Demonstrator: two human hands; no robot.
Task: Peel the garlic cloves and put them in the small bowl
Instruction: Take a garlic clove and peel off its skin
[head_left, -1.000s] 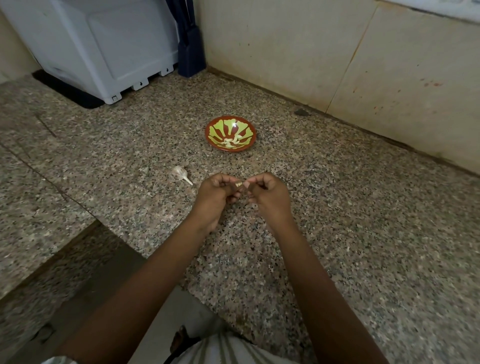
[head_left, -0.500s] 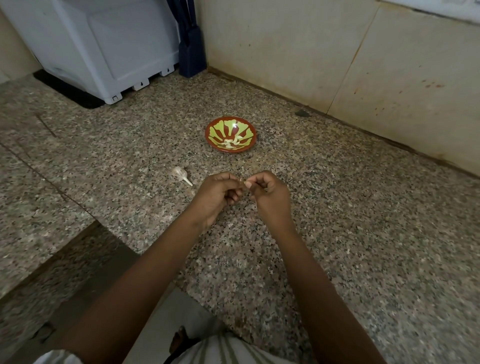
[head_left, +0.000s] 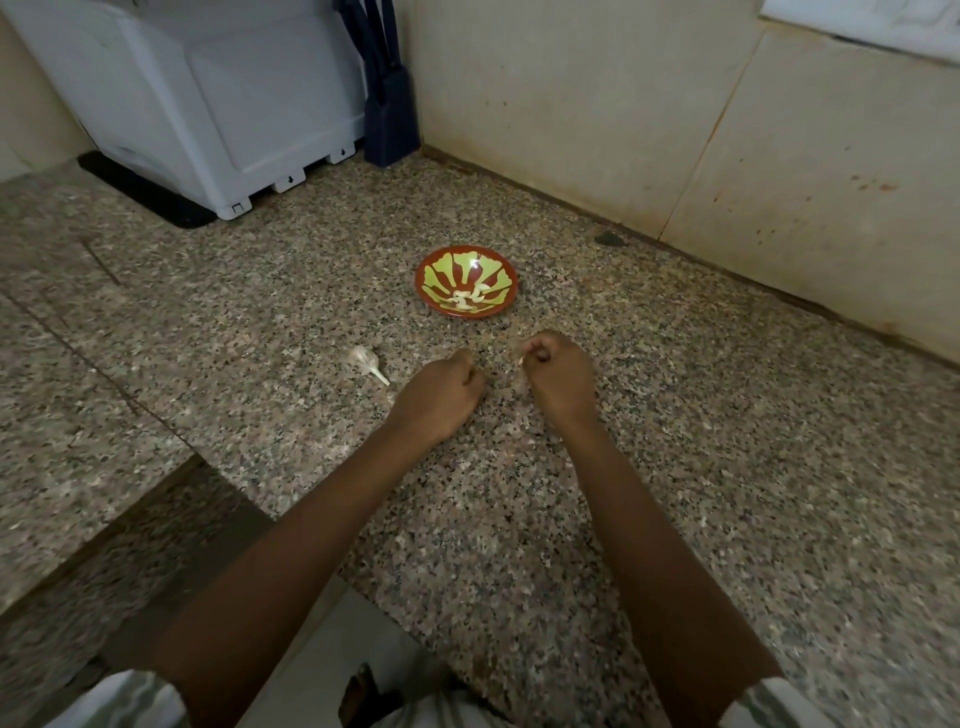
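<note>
A small round bowl, red with a yellow-green sunburst pattern (head_left: 441, 266), sits on the speckled granite countertop (head_left: 701, 493) toward the far side, just beyond both hands. Several pale peeled garlic cloves (head_left: 467, 302) already lie in its bottom, so a good part of the job looks done. The right hand (head_left: 558, 382) hovers near the bowl's near edge with its fingers curled in, thumb and fingertips pinching a small pale piece (head_left: 520, 358). Whether that is a clove or a scrap of skin is too small to tell. The left hand (head_left: 441, 391) is a little apart from it on the left, with knuckles up and fingers curled under. Those fingers hide the palm, so I cannot tell if it holds anything. Left of that hand, a papery white garlic remnant with a short stem (head_left: 366, 359) rests alone on the granite, untouched. It may still hold cloves to strip, though that is unclear. What remains, as far as can be judged, is finishing the piece in hand, dropping it in the bowl, and dealing with that remnant.
</note>
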